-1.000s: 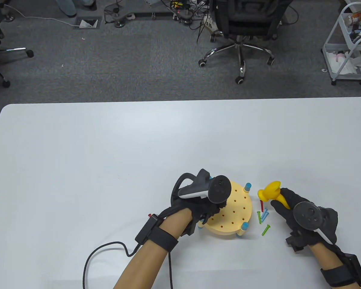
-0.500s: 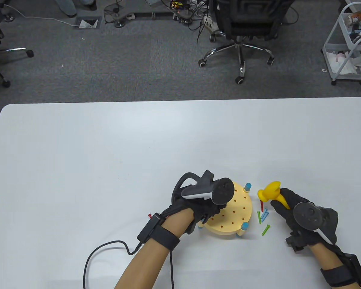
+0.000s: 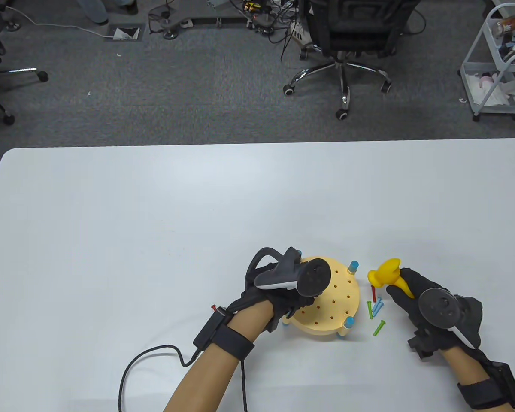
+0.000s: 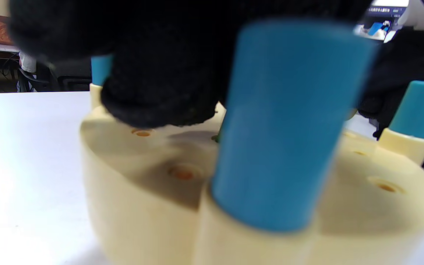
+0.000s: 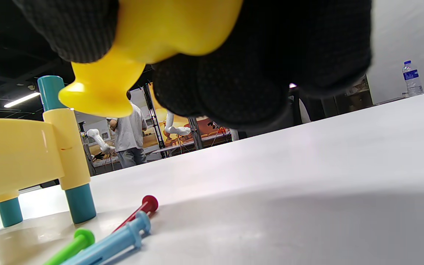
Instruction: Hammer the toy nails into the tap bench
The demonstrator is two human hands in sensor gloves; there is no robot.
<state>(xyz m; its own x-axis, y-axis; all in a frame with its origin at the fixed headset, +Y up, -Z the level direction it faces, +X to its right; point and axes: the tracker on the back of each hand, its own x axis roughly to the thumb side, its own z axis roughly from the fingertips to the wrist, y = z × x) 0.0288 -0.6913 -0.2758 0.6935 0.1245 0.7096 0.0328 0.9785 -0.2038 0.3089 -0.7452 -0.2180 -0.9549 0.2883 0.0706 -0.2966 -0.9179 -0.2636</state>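
The round cream tap bench [image 3: 337, 300], with holes in its top and blue legs, stands near the table's front edge. My left hand [image 3: 310, 299] lies over its left part. In the left wrist view my bunched fingertips [image 4: 160, 99] press on the bench top [image 4: 131, 176], with a sliver of a green nail [image 4: 216, 138] at them. My right hand [image 3: 401, 286], right of the bench, grips the yellow toy hammer [image 3: 385, 274] by its handle, head raised over the loose nails [image 3: 375, 305]. The right wrist view shows the hammer [image 5: 153, 33] above red [image 5: 140, 209], blue [image 5: 118, 237] and green [image 5: 73, 244] nails.
A black cable [image 3: 154, 356] runs from my left wrist across the table's front. A small red piece [image 3: 214, 307] lies by that wrist. The white table [image 3: 154, 214] stretches far and left. An office chair [image 3: 347, 47] and a cart [image 3: 498, 64] stand on the floor beyond.
My left hand has shifted slightly left and back over the bench, its tracker tilting. The right hand and hammer have not moved.
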